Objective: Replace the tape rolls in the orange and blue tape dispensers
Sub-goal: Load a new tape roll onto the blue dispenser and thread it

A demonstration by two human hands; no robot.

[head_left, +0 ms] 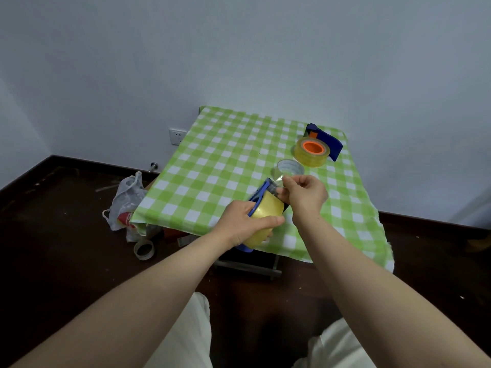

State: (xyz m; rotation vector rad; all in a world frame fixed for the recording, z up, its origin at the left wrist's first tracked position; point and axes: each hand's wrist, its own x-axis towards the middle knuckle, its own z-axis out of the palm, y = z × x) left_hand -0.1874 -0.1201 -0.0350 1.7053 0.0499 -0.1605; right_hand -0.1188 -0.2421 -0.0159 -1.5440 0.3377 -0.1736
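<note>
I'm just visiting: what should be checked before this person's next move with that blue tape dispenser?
1. Left hand grips the blue dispenser securely: ok.
2. Yellow roll sits in the dispenser: ok.
3. Right hand pinches the tape end: ok.
4. Tape routed properly past the cutter: cannot tell.
5. Room beyond the hands: not ok, the clear roll stands close behind them.
6. Orange-cored roll lies ready for later: ok.

We log: held dispenser (261,191) over the surface's (212,155) near edge; small roll (290,167) just behind it; larger roll (312,152) farther back right, second dispenser (328,142) behind that; bag (125,203) on floor (66,235), left.
</note>
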